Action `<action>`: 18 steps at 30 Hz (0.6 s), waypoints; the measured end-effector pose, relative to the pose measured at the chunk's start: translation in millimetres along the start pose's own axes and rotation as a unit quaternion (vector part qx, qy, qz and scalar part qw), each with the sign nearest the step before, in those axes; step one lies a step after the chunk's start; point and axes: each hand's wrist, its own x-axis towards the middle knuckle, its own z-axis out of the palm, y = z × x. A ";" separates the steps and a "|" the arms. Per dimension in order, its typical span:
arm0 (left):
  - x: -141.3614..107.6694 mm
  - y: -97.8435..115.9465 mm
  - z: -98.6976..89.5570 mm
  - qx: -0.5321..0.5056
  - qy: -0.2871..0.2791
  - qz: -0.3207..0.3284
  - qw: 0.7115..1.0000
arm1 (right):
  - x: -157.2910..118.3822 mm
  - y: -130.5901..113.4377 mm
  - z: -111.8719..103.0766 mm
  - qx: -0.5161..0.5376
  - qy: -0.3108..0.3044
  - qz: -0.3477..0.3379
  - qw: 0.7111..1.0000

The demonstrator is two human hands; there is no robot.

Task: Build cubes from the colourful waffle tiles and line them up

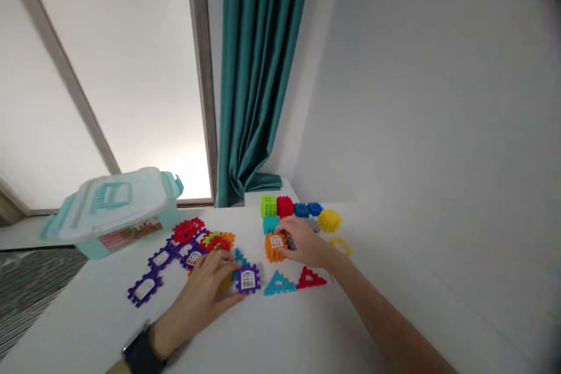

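My right hand (307,241) is closed at an orange stack of square toy building pieces (274,248), with fingers and thumb on its right side. A white lattice window shows on the top piece. My left hand (208,286) rests on the table with thumb and fingers spread. Its thumb and fingertips are near a purple square piece with a white window (248,279). A yellow piece (225,284) lies partly hidden under that hand. Just beyond are teal piece (240,258) and mixed red, green and orange pieces (218,241).
Purple frame pieces (144,288) and red pieces (187,230) lie on the left. Green (268,205), red (285,206), blue (308,209) and yellow stacks (329,221) stand behind. Teal (279,284) and red triangles (311,278) lie in front. A lidded box (118,204) stands back left.
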 end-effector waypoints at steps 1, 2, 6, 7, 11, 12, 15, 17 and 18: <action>0.3 0.6 -0.5 -0.002 0.001 -0.001 1.000 | -0.7 -0.6 0.2 0.000 -0.003 0.002 1.000; 0.6 1.2 -1.0 -0.004 0.002 -0.002 1.000 | -1.4 -1.2 0.4 0.000 -0.005 0.003 1.000; 1.3 2.8 -2.6 -0.013 0.008 -0.008 1.000 | -3.2 -4.5 -0.7 0.000 0.005 -0.002 1.000; 1.4 3.0 -2.7 -0.014 0.009 -0.011 1.000 | -3.6 -6.2 -1.5 -0.001 0.015 -0.007 1.000; 1.7 3.3 -2.2 -0.014 0.031 -0.016 0.999 | -9.1 -23.3 -3.1 -0.010 0.078 -0.042 0.996; 1.8 3.6 -2.0 -0.013 0.042 -0.013 0.999 | -11.8 -30.4 -2.1 -0.010 0.088 -0.053 0.995; 2.4 6.4 -3.0 -0.005 0.076 0.000 0.997 | -22.5 -55.1 5.4 -0.005 0.086 -0.078 0.993; 3.3 10.2 -5.6 0.001 0.094 0.011 0.996 | -29.3 -69.4 12.9 -0.009 0.074 -0.085 0.994; 3.9 12.5 -7.4 0.004 0.098 0.017 0.995 | -32.0 -74.8 16.6 -0.013 0.070 -0.085 0.994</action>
